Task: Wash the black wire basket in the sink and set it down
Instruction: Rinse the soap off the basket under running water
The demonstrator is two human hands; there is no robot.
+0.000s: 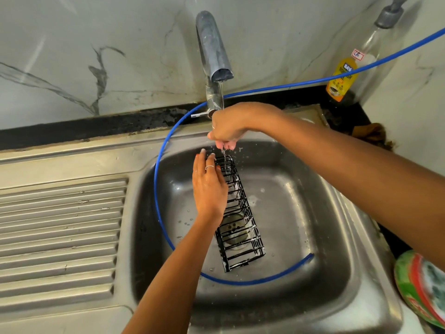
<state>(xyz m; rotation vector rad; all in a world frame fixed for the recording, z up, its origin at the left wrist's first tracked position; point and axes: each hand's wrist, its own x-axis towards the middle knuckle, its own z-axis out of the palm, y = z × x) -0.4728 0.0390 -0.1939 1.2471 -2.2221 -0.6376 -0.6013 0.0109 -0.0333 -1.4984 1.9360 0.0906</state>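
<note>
**Under the running tap, a wire basket gets its rinse**

Over the steel sink [337, 213], a person holds a black wire basket [238, 220] tilted lengthwise, its far end raised beneath the tap [213, 47] and its near end resting low by the drain. The right hand [228, 126] pinches that raised far end, fingers curled down onto the wire where the thin stream of water lands. The left hand [208, 186] lies flat with straight fingers along the basket's left side, pressing rather than gripping. The long axis runs from the tap toward the viewer, slanting slightly right (a blue hose [159, 179] loops around it in the basin). Suds cling to the lower wires, so rinsing looks unfinished; setting it down would likely start from the right hand's grip, the nearer hold.
</note>
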